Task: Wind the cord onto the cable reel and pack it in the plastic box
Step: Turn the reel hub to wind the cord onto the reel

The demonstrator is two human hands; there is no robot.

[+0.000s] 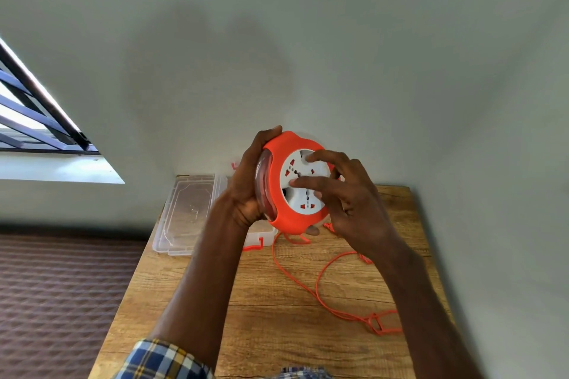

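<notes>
At the far left of the table (191, 311) lies the plastic box (187, 212), clear, with its lid open beside it and an orange latch at the near corner. It lies to the left of and below your hands, partly hidden by your left forearm. No writing can be read on it; a moulded mark in the lid is too faint to read.

Your left hand (249, 181) grips the cable reel (292, 184) from the left, fingers curled over the orange rim and the clear back shell. The reel is lifted off the table and stands almost on edge, so its round white socket face looks toward you and a little to the right. Its turning axis therefore points roughly from you toward the wall.

Your right hand (348, 197) is on the right of the reel, closer to the white face. Its fingers (320, 157) are spread and bent, and the tips press on the socket disc; it pinches nothing that I can see. I judge this hand is the one to turn the disc, because the left only steadies the frame. The sockets carry red shutters, but no brand or label can be read.

The cord (320, 289) leaves the reel at its lower edge and hangs down to the table, then runs to the right and toward you in loose loops, ending in a tangle near the right edge. Much of it is not yet wound, so packing must wait.
</notes>
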